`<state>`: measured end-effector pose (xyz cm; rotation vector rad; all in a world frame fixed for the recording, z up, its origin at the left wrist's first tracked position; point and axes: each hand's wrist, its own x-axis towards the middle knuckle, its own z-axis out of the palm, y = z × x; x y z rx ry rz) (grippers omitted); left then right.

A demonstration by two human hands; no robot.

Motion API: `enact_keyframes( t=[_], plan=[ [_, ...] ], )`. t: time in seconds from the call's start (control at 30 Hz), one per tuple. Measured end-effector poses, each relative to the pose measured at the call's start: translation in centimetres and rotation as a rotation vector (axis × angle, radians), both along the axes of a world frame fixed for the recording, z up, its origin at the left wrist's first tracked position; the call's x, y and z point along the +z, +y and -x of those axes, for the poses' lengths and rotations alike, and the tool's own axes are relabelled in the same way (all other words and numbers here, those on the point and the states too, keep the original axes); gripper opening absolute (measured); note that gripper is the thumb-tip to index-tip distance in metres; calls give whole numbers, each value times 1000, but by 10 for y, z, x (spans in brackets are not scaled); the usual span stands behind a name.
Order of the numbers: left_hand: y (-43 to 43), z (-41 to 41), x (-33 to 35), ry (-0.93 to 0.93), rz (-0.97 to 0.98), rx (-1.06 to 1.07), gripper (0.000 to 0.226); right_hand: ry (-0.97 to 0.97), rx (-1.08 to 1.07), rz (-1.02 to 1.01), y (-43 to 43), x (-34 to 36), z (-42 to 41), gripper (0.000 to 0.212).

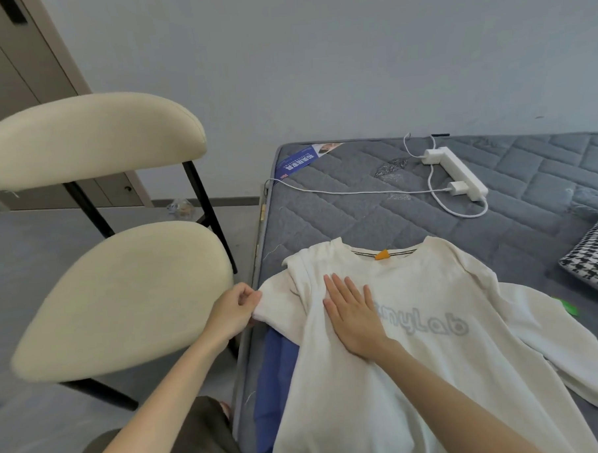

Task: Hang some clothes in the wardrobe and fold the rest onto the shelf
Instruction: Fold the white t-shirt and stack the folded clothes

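T-shirt (417, 375), cream and short-sleeved, lies front up across the near corner of the grey quilted mattress (358, 196), collar away from me, so I judge I am folding it for the shelf. My right hand (354, 318) lies flat on the chest with straight fingers, pinning the cloth, while my left hand (234, 311) pinches the hem of the sleeve (276, 295) that reaches over the mattress edge. To do this well I would keep the flat palm as the anchor, draw the sleeve taut, then carry it inward across the chest along a straight line down from the shoulder, smoothing the creases beside my palm first. The pale printed lettering (428, 325) reads "nyLab", with its start hidden under my right hand; an orange tab (381, 255) sits inside the collar, too small to read. A blue garment (275, 374) lies partly beneath the shirt. At the mattress's far corner a blue label (296, 159) carries white characters I cannot read. A white power strip (456, 169) with plugged chargers lies well beyond, a houndstooth cushion (593, 258) to the right, a cream chair (122, 295) on my left.
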<state>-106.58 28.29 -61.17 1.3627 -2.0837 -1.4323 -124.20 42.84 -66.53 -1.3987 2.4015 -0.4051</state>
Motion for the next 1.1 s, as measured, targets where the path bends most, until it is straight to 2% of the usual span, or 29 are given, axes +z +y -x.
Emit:
enact_keyframes(
  t=[0.07,0.17,0.3,0.5,0.57,0.63,0.73,0.83,0.97,1.1],
  plan=[
    [-6,-4,3,96,-64,91,23,-71,-12,-9,-1,11,1,51],
    [-20,-7,7,234,-159,240,25,-163,-87,131,-4,30,-4,48],
    [-36,-4,16,274,-146,316,24,-169,-72,271,-11,52,-21,44],
    [-44,-6,8,144,-63,295,18,-127,124,256,-21,64,-36,45],
    [-44,-14,-5,92,-127,303,18,-162,159,218,-22,61,-41,49],
    [-43,-23,-16,54,-306,245,21,-156,175,195,-24,53,-47,53],
    [-43,-25,-18,-32,-488,102,26,-214,8,276,-26,43,-50,38],
    [-52,-4,-20,-140,-431,11,47,-256,-177,335,-34,39,-44,21],
    [-56,38,-15,-277,-307,-96,60,-274,-218,363,-46,38,-34,16],
    [-62,64,-16,-254,-390,-62,70,-316,-298,402,-49,33,-27,14]
  ],
)
